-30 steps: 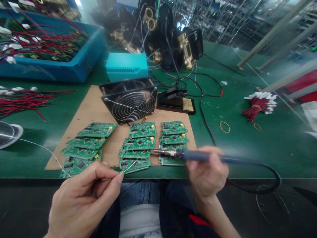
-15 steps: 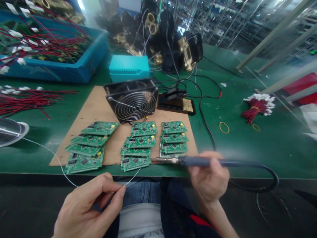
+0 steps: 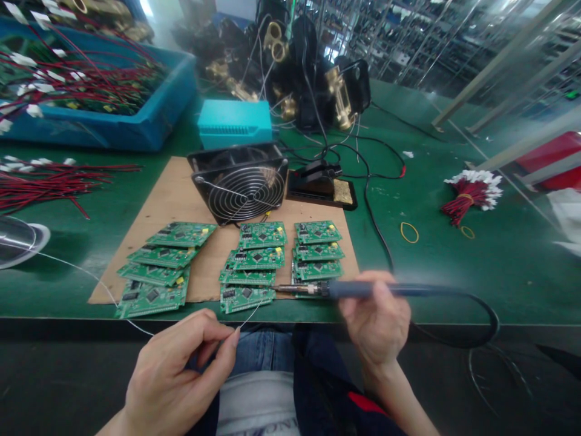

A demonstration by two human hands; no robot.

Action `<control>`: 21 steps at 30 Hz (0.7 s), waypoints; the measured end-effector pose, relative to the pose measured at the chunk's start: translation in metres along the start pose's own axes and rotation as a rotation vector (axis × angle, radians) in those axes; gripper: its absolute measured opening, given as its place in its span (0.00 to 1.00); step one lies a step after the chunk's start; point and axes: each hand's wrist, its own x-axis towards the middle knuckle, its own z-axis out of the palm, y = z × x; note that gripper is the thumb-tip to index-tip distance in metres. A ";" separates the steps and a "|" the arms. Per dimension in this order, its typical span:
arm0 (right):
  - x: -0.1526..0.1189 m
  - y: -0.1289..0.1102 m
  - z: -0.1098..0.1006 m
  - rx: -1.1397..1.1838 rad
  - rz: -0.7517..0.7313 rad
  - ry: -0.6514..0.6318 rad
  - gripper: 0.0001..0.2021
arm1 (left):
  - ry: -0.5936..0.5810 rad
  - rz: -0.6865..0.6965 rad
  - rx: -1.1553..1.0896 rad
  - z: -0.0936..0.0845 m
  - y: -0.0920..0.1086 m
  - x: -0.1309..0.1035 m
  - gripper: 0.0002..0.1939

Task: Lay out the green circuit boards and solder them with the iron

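Observation:
My left hand (image 3: 186,363) pinches a thin solder wire (image 3: 250,315) between thumb and forefinger; its free end is at the front edge of the nearest circuit board (image 3: 247,294) in the middle column. The wire runs back to a spool (image 3: 22,242) at the left. My right hand (image 3: 379,318) is closed around the dark handle of a soldering iron (image 3: 354,289). Its tip points left, by the right edge of that same board; whether they touch I cannot tell. More green boards overlap in a left column (image 3: 167,257) and a right column (image 3: 318,250).
A black fan (image 3: 245,188) stands on the cardboard (image 3: 157,194), with an iron stand and sponge (image 3: 342,192) beside it. Behind are a teal box (image 3: 235,121), a blue bin (image 3: 136,130) and brass parts (image 3: 340,100). Red wires (image 3: 49,184) lie left, a wire bundle (image 3: 467,197) right.
My left hand has moved right and slightly up with the solder wire. My right hand and the iron have shifted a little left and up.

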 end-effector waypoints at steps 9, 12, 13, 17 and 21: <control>0.000 0.001 -0.002 0.033 0.033 -0.021 0.11 | 0.011 0.021 0.039 0.003 0.002 0.005 0.15; 0.001 0.001 -0.001 0.028 0.015 -0.006 0.11 | -0.002 0.027 0.020 0.002 0.002 0.005 0.14; 0.001 0.000 -0.001 0.027 0.006 0.009 0.12 | -0.009 0.028 0.013 0.001 0.002 0.005 0.13; 0.002 -0.001 0.000 0.030 0.001 0.055 0.12 | 0.001 0.039 -0.002 0.000 0.003 0.004 0.14; 0.003 0.000 0.000 0.025 -0.001 0.034 0.12 | 0.012 0.035 0.004 0.002 0.004 0.006 0.13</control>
